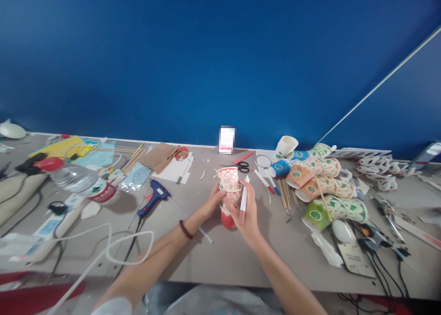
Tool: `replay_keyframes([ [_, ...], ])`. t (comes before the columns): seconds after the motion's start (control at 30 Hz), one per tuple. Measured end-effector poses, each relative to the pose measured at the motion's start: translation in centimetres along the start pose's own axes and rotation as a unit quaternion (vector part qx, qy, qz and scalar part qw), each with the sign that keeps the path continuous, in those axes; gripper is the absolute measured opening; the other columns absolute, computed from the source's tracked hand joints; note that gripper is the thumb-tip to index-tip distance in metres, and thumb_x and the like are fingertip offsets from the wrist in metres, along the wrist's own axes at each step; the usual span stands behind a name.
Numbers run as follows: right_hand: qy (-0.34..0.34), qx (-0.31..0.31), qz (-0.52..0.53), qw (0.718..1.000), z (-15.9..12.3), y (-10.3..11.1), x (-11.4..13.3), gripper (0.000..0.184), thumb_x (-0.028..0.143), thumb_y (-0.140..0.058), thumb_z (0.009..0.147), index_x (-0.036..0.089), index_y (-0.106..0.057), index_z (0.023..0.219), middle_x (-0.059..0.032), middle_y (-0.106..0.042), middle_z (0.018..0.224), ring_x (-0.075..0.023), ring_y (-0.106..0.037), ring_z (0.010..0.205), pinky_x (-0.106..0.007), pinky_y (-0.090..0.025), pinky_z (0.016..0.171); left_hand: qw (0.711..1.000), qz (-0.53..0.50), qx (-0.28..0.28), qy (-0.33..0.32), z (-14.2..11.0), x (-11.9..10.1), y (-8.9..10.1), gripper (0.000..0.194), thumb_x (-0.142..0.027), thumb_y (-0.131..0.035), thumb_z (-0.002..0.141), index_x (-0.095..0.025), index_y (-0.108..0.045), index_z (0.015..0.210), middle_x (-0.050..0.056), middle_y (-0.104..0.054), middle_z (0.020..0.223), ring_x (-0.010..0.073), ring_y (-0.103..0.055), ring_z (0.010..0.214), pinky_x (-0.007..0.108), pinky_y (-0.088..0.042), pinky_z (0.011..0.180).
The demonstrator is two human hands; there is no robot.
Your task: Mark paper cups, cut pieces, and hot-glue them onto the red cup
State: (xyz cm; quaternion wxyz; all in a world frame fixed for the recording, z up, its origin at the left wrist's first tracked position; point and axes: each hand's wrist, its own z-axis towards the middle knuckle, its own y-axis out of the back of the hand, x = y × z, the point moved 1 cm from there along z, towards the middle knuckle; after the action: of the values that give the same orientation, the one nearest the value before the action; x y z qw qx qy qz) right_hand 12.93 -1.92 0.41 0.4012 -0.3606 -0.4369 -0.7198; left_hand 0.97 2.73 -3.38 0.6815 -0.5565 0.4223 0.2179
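Grips of left hand and right hand clamp red-and-white scallop-patterned paper cups at six o'clock, right also holding white-and-red marker; red label on clear plastic bottle, nine o'clock, is unreadable.

blue wall, darker toward top | thin pale diagonal strip at right | grey tabletop below

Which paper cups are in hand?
Red-patterned cups, held between left hand and right hand; blue cups, orange cups and green cups lie on the table.
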Motion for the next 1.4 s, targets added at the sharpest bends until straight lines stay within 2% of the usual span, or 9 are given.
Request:
replay_keyframes([
  [0.2,-0.006,-0.026,0.099,0.995,0.7,1.0,0.5,0.039,0.036,-0.054,0.086,0.022,-0.048,0.122,-0.0116,-0.053,0.125,-0.0241,-0.056,0.109,-0.037,-0.053,0.079,0.980,-0.130,0.035,0.147,0.0,0.1,0.9,0.054,-0.057,-0.055,0.076,-0.009,-0.065,0.099,0.014,-0.071,0.089,0.0287,-0.067,0.084,0.039,-0.049,0.079],
  [0.27,-0.027,-0.036,0.134,0.990,1.3,1.6,0.7,0.035,0.038,-0.052,0.087,0.022,-0.052,0.119,-0.0094,-0.060,0.116,-0.0237,-0.059,0.106,-0.038,-0.053,0.081,0.974,-0.154,0.051,0.159,0.0,-0.2,0.9,0.056,-0.059,-0.052,0.075,-0.008,-0.066,0.092,0.015,-0.070,0.081,0.0285,-0.066,0.077,0.037,-0.049,0.071],
  [0.37,-0.091,0.003,0.216,0.972,2.4,2.0,0.9,0.035,0.042,-0.048,0.089,0.021,-0.057,0.116,-0.0082,-0.066,0.105,-0.0230,-0.064,0.095,-0.038,-0.054,0.078,0.971,-0.165,0.062,0.162,0.1,-0.6,0.7,0.059,-0.062,-0.051,0.073,-0.007,-0.065,0.090,0.014,-0.068,0.076,0.0262,-0.065,0.070,0.035,-0.048,0.066],
  [0.5,-0.119,0.028,0.292,0.949,3.9,1.7,1.1,0.035,0.045,-0.050,0.087,0.021,-0.062,0.111,-0.0083,-0.068,0.102,-0.0228,-0.065,0.089,-0.036,-0.055,0.069,0.967,-0.178,0.023,0.180,0.3,-0.5,0.9,0.066,-0.068,-0.049,0.074,-0.007,-0.066,0.089,0.014,-0.067,0.073,0.0236,-0.064,0.066,0.034,-0.048,0.065],
  [0.63,-0.085,0.044,0.282,0.955,5.8,1.2,1.0,0.025,0.040,-0.059,0.082,0.021,-0.067,0.096,-0.0049,-0.069,0.094,-0.0206,-0.066,0.086,-0.035,-0.055,0.073,0.960,-0.228,-0.016,0.163,0.7,-0.4,1.2,0.076,-0.077,-0.040,0.074,-0.008,-0.066,0.093,0.013,-0.067,0.080,0.0225,-0.064,0.068,0.034,-0.049,0.066],
  [0.73,-0.082,0.099,0.283,0.951,7.1,0.8,1.0,0.022,0.039,-0.060,0.081,0.021,-0.067,0.092,-0.0026,-0.069,0.082,-0.0188,-0.066,0.081,-0.035,-0.055,0.077,0.958,-0.236,-0.023,0.163,0.9,-0.4,1.3,0.070,-0.073,-0.043,0.076,-0.009,-0.065,0.093,0.013,-0.067,0.081,0.0225,-0.064,0.068,0.034,-0.049,0.066],
  [0.9,-0.099,0.149,0.261,0.948,7.6,0.7,0.9,0.020,0.037,-0.066,0.075,0.020,-0.064,0.086,-0.0028,-0.070,0.083,-0.0190,-0.067,0.081,-0.037,-0.056,0.080,0.960,-0.232,-0.010,0.158,1.0,-0.4,1.3,0.061,-0.066,-0.049,0.075,-0.009,-0.065,0.090,0.012,-0.067,0.077,0.0222,-0.063,0.065,0.033,-0.048,0.062],
  [1.23,-0.093,0.139,0.194,0.967,7.1,0.9,-0.7,0.019,0.037,-0.066,0.075,0.019,-0.066,0.078,-0.0027,-0.067,0.078,-0.0181,-0.065,0.074,-0.035,-0.055,0.074,0.948,-0.250,0.003,0.199,0.7,-0.5,1.0,0.049,-0.055,-0.052,0.078,-0.010,-0.065,0.092,0.012,-0.068,0.082,0.0248,-0.065,0.073,0.038,-0.050,0.072],
  [1.4,-0.095,0.135,0.181,0.970,7.2,1.0,-0.6,0.019,0.037,-0.067,0.074,0.018,-0.067,0.078,-0.0034,-0.068,0.080,-0.0175,-0.064,0.073,-0.033,-0.055,0.071,0.945,-0.252,0.018,0.206,0.6,-0.7,0.9,0.049,-0.055,-0.054,0.077,-0.010,-0.064,0.093,0.012,-0.068,0.083,0.0232,-0.065,0.074,0.035,-0.049,0.072],
])
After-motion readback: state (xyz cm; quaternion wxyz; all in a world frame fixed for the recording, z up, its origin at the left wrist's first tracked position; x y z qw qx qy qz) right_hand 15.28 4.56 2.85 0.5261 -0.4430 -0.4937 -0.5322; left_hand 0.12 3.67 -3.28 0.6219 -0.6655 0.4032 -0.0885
